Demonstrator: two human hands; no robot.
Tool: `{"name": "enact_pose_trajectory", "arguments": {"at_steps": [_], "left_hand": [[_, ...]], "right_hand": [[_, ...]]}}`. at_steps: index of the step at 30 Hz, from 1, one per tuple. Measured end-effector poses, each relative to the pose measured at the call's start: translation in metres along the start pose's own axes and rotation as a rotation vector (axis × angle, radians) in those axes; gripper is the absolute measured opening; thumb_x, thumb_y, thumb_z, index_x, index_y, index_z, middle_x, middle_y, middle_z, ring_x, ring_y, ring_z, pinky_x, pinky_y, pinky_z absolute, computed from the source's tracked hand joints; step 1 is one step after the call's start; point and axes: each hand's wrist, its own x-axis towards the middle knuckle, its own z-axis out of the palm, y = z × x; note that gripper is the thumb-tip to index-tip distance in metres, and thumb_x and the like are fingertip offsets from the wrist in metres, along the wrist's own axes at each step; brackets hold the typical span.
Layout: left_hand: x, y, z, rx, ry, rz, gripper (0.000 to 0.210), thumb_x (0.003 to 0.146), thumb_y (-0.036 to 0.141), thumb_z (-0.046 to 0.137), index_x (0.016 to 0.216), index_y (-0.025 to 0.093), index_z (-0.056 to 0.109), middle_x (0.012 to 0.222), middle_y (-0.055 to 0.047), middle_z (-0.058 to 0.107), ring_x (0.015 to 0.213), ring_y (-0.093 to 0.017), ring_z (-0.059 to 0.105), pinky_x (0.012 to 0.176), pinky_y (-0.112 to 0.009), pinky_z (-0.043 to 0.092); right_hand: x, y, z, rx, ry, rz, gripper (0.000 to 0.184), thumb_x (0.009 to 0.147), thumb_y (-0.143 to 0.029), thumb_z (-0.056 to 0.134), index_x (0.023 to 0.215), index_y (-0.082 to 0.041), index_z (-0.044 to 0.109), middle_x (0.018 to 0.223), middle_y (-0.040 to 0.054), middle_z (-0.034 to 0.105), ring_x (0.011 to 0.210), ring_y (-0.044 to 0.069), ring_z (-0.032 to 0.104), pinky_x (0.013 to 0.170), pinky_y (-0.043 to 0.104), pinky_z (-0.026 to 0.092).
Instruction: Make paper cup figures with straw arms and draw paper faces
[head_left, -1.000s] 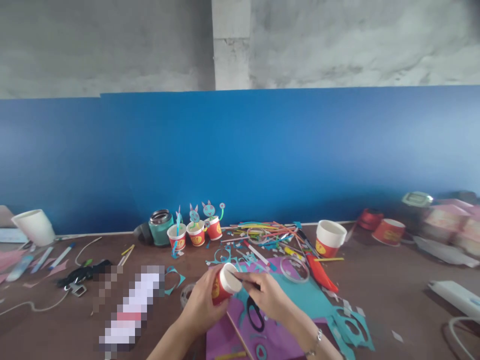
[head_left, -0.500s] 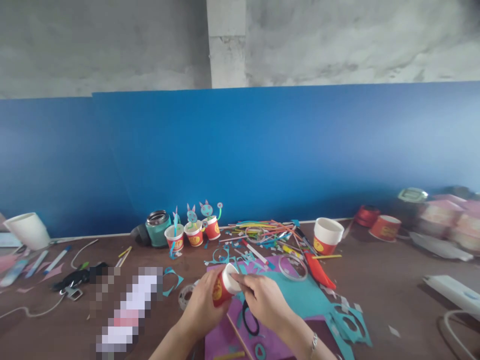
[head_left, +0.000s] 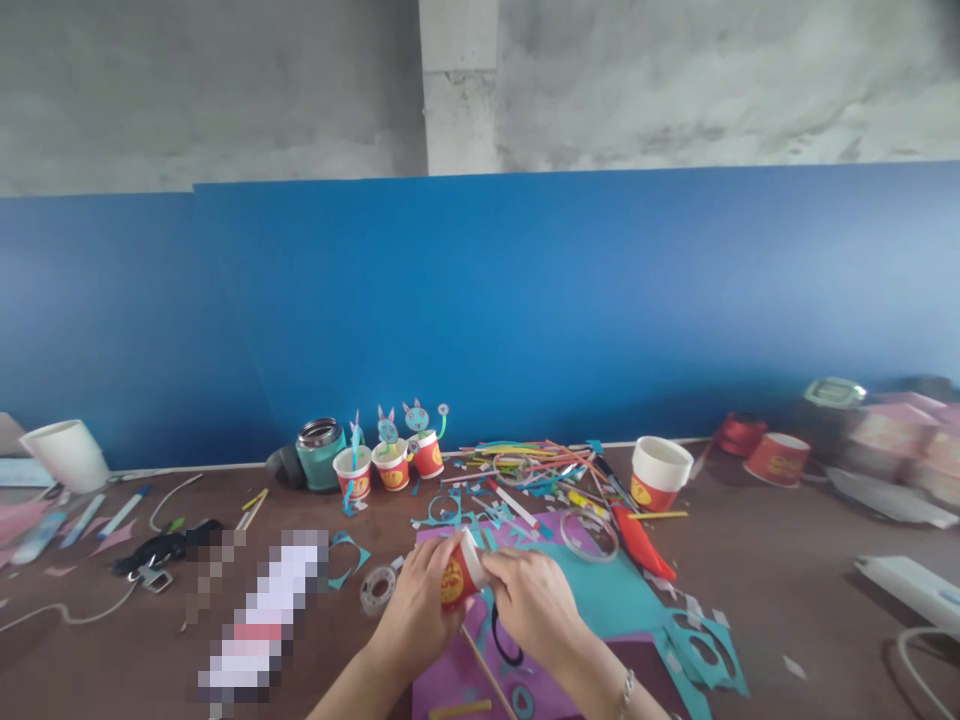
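Note:
A red-and-white paper cup (head_left: 466,570) is tilted between my hands, its white mouth facing right. My left hand (head_left: 420,605) wraps round its side, closed on it. My right hand (head_left: 534,605) has its fingers curled and closed at the cup's rim; the fingertips are partly hidden there. Below the hands lie a purple sheet (head_left: 442,680) and a turquoise sheet (head_left: 600,600). On the purple sheet are a black loop (head_left: 504,640), perhaps a scissors handle, and a thin stick (head_left: 487,672). A tape roll (head_left: 377,590) lies left of my left hand.
Three paper cups with cat-like paper faces (head_left: 390,465) stand at the back beside a teal flask (head_left: 320,460). Coloured pipe cleaners (head_left: 525,460) and scraps lie behind the sheets. Stacked paper cups (head_left: 660,475) and a red-handled tool (head_left: 643,545) are right. A blue partition (head_left: 480,300) rises behind.
The cup has turned slightly in my left hand, so more of its yellow print faces me. My right finger has shifted from inside the cup's mouth to its rim. The view has moved slightly.

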Motion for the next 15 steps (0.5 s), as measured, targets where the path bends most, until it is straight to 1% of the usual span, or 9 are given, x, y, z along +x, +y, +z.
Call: {"name": "enact_pose_trajectory", "arguments": {"at_steps": [2, 4, 6, 7, 8, 9, 12, 13, 15], "left_hand": [[0.001, 0.001, -0.001, -0.003, 0.0, -0.004, 0.066, 0.067, 0.013, 0.062, 0.13, 0.017, 0.043, 0.121, -0.014, 0.057, 0.112, -0.03, 0.053, 0.097, -0.047, 0.043], [0.002, 0.003, -0.002, -0.014, -0.005, -0.014, 0.063, 0.069, 0.015, 0.062, 0.129, 0.018, 0.044, 0.12, -0.014, 0.057, 0.112, -0.029, 0.053, 0.096, -0.046, 0.043], [0.003, 0.004, -0.003, -0.018, -0.006, -0.022, 0.06, 0.07, 0.015, 0.061, 0.128, 0.017, 0.045, 0.119, -0.014, 0.058, 0.112, -0.028, 0.053, 0.096, -0.045, 0.044], [0.003, 0.004, -0.003, -0.014, -0.002, -0.02, 0.059, 0.07, 0.015, 0.061, 0.127, 0.017, 0.045, 0.119, -0.014, 0.058, 0.112, -0.028, 0.053, 0.096, -0.045, 0.044], [0.003, 0.004, -0.003, -0.008, -0.002, -0.011, 0.06, 0.07, 0.014, 0.061, 0.128, 0.017, 0.044, 0.119, -0.014, 0.058, 0.111, -0.028, 0.053, 0.095, -0.045, 0.044], [0.002, 0.004, -0.002, 0.001, -0.002, 0.006, 0.061, 0.07, 0.013, 0.06, 0.128, 0.017, 0.043, 0.119, -0.014, 0.058, 0.111, -0.028, 0.053, 0.095, -0.045, 0.044], [0.0, 0.003, 0.0, 0.023, -0.009, 0.081, 0.065, 0.07, 0.009, 0.059, 0.131, 0.019, 0.04, 0.118, -0.013, 0.058, 0.109, -0.028, 0.054, 0.094, -0.046, 0.044], [-0.001, 0.004, 0.001, 0.028, -0.011, 0.098, 0.065, 0.07, 0.009, 0.059, 0.132, 0.019, 0.039, 0.118, -0.013, 0.058, 0.108, -0.028, 0.054, 0.093, -0.046, 0.044], [-0.001, 0.005, 0.001, 0.042, -0.004, 0.1, 0.065, 0.071, 0.01, 0.059, 0.131, 0.019, 0.038, 0.117, -0.012, 0.059, 0.106, -0.027, 0.054, 0.091, -0.046, 0.045]], "right_hand": [[0.002, 0.002, 0.001, 0.037, 0.001, -0.003, 0.031, 0.078, -0.009, 0.046, 0.084, -0.024, 0.072, 0.074, 0.0041, 0.073, 0.071, 0.019, 0.067, 0.064, 0.024, 0.043], [0.007, 0.006, 0.008, 0.244, -0.009, 0.034, 0.032, 0.082, -0.015, 0.043, 0.089, -0.023, 0.073, 0.079, 0.0046, 0.074, 0.077, 0.02, 0.068, 0.065, 0.025, 0.046], [0.012, 0.011, 0.015, 0.467, -0.037, 0.051, 0.033, 0.082, -0.019, 0.043, 0.097, -0.02, 0.072, 0.087, 0.0062, 0.075, 0.083, 0.022, 0.067, 0.068, 0.028, 0.049], [0.013, 0.012, 0.017, 0.503, -0.047, 0.054, 0.033, 0.082, -0.02, 0.043, 0.099, -0.018, 0.072, 0.087, 0.0069, 0.074, 0.083, 0.022, 0.067, 0.068, 0.029, 0.049], [0.013, 0.013, 0.017, 0.473, -0.05, 0.057, 0.033, 0.083, -0.02, 0.043, 0.097, -0.018, 0.072, 0.086, 0.007, 0.074, 0.081, 0.022, 0.067, 0.067, 0.028, 0.049], [0.012, 0.012, 0.017, 0.385, -0.046, 0.055, 0.031, 0.082, -0.019, 0.043, 0.092, -0.018, 0.072, 0.082, 0.0067, 0.074, 0.078, 0.021, 0.066, 0.065, 0.027, 0.047], [0.007, 0.007, 0.009, 0.028, -0.025, 0.012, 0.026, 0.079, -0.011, 0.045, 0.077, -0.02, 0.07, 0.072, 0.0043, 0.071, 0.068, 0.018, 0.064, 0.06, 0.023, 0.039], [0.005, 0.006, 0.006, -0.044, -0.022, -0.003, 0.025, 0.078, -0.009, 0.046, 0.075, -0.02, 0.068, 0.071, 0.0038, 0.07, 0.066, 0.017, 0.064, 0.059, 0.023, 0.037], [0.004, 0.006, 0.003, -0.068, -0.025, -0.008, 0.023, 0.078, -0.009, 0.047, 0.074, -0.02, 0.066, 0.07, 0.0029, 0.069, 0.065, 0.015, 0.062, 0.057, 0.022, 0.035]]}}
